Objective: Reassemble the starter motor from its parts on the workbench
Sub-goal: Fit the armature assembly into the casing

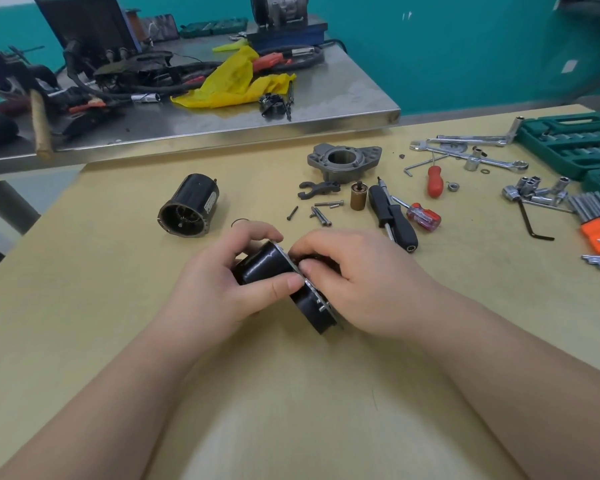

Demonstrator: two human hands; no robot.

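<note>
A single head-worn wide-angle camera looks forward and steeply down from the counter's [118,341] near edge. Both forearms enter from the bottom corners, and the hands meet close under the lens near the middle of the picture. The counter's far edge runs across the upper third; beyond it stand a steel bench [343,98] and a teal wall [447,46]. Straight edges bow toward the borders.

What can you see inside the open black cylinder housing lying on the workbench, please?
The black cylinder housing lies on its side with its open end toward the camera. Inside, a small light pin shows near the middle and ridged shapes line the wall; anything deeper is lost in shadow.
</note>
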